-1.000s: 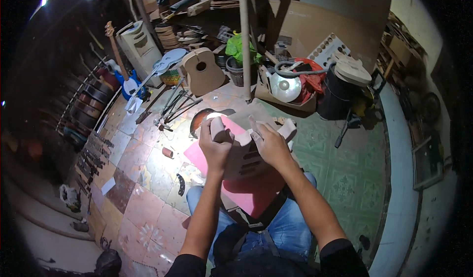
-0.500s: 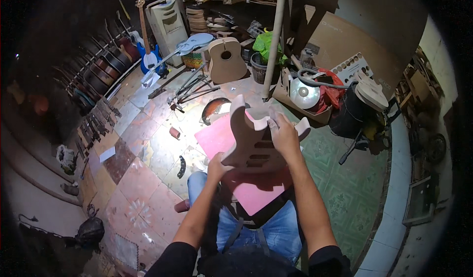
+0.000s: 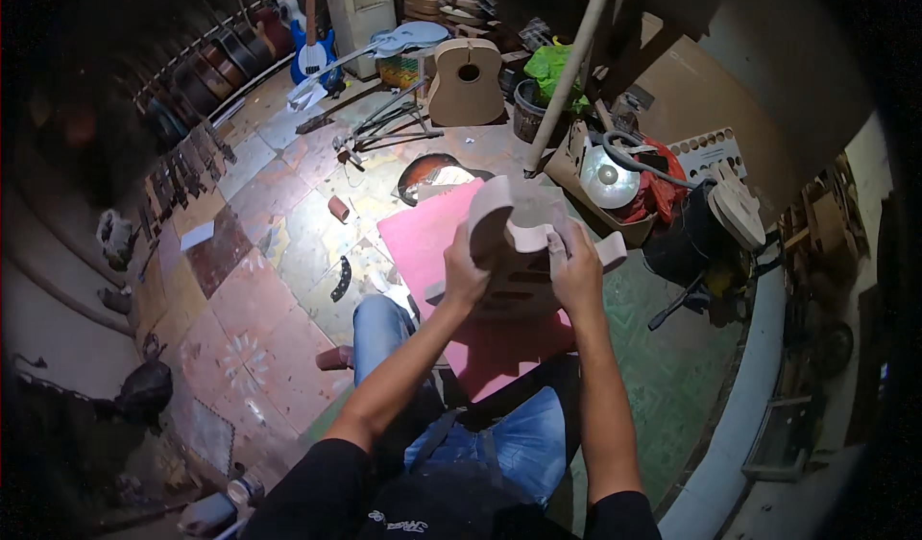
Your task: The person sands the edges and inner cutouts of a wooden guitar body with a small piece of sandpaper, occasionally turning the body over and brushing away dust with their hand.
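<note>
An unpainted wooden electric guitar body (image 3: 526, 302) is held up tilted above my lap, its horns pointing away from me and its routed slots showing. My left hand (image 3: 465, 273) grips its left edge below the long horn. Around the edge between the neck end and the right horn, my right hand (image 3: 577, 269) is closed, thumb on the near side. Its far fingers are blurred or hidden, so I cannot tell whether anything thin is between them and the wood. Beneath the body lies a pink board (image 3: 423, 242), partly in shadow.
Sandpaper-like brown rolls (image 3: 338, 209) and a black curved piece (image 3: 341, 279) lie on the tiles at left. Beyond the board are a sunburst guitar body (image 3: 415, 177), a metal stand (image 3: 389, 127) and an acoustic body (image 3: 444, 98). A pole (image 3: 576, 65) and a cluttered box (image 3: 615, 216) stand at right.
My left hand has moved up the left edge, from the lower side to below the long horn. The body has shifted slightly right and tilted; my right hand went with it. The view has shifted.
</note>
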`<state>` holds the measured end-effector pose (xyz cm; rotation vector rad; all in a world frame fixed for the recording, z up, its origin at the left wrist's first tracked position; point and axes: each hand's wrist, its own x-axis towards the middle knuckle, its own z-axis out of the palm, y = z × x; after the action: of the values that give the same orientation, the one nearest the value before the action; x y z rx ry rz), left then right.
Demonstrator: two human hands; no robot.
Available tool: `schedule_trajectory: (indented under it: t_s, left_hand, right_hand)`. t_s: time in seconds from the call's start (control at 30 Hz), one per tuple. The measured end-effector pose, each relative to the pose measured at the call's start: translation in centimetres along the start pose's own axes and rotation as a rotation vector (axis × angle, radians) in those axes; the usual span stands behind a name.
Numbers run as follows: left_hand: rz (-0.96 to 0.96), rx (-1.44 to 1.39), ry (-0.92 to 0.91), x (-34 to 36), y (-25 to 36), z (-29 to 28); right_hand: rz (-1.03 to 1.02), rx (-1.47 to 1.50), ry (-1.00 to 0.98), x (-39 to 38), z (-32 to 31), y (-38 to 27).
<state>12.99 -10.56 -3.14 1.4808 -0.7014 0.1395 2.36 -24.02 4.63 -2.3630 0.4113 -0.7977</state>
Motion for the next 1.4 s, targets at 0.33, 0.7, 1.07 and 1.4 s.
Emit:
schedule_trajectory:
  t_s: [0.33, 0.7, 1.07, 1.4]
  left_hand:
    - [0.213, 0.538, -0.083, -5.7, -3.9, 1.8]
    - [-0.036, 0.221, -0.076, -9.0, -9.1, -4.3]
    - [-0.127, 0.081, -0.250, -4.5, -1.9, -1.0]
    - [0.062, -0.213, -0.179, 0.9, 4.6, 3.4]
  right_hand:
    - [0.029, 0.129, 0.085, -0.9, -3.8, 5.9]
    - [0.170, 0.257, 0.054, -0.8, -5.4, 8.8]
    - [0.211, 0.269, 0.052, -1.5, -5.4, 10.8]
    - [0.191, 0.305, 0.105, -2.4, -5.3, 8.2]
